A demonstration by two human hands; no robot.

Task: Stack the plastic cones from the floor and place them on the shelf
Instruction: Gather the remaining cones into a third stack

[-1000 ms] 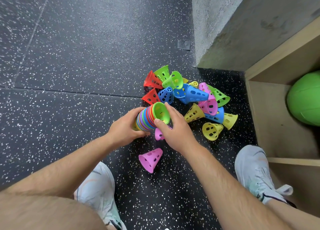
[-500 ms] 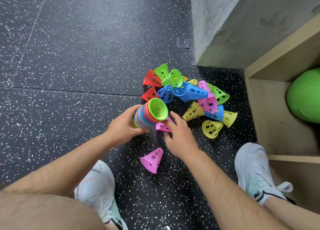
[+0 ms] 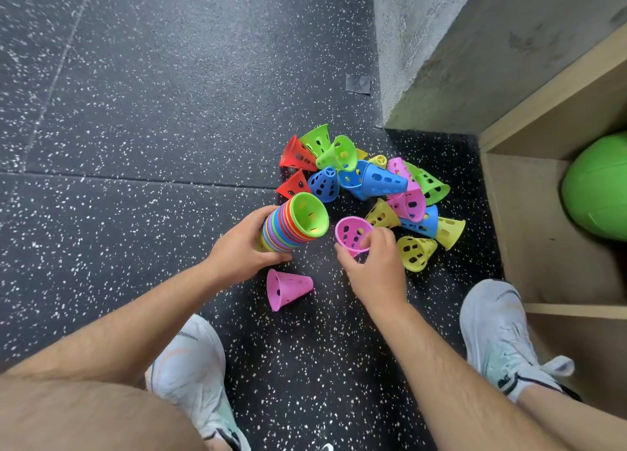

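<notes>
on the floor [image 3: 135, 111]: a pile [image 3: 369, 182] of loose cones is seen just ahead of both hands — red, green, blue, yellow and pink, lying on their sides at all angles.
left hand [image 3: 244, 247]: wrapped round the stack [image 3: 295, 225], which is held tilted, its open green mouth turned up and to the right.
right hand [image 3: 373, 267]: a pink cone [image 3: 351, 233] is pinched at its rim by thumb and fingers, mouth turned toward the camera.
key relation: the pink cone is held just right of the stack's mouth, apart from it. both long axes are tilted roughly alike, so the tip would have to be swung left and into the green opening. the right hand is the nearer one for this.
fallen cone [image 3: 288, 287]: pink, on its side just below the stack, wide end to the left — nearest the left hand, which is occupied.
shelf [image 3: 529, 220]: a wooden compartment at the right edge; a green ball [image 3: 597, 186] is kept in it, and no cones are seen there.
progress: judged partway; many cones are left to be gathered.
</notes>
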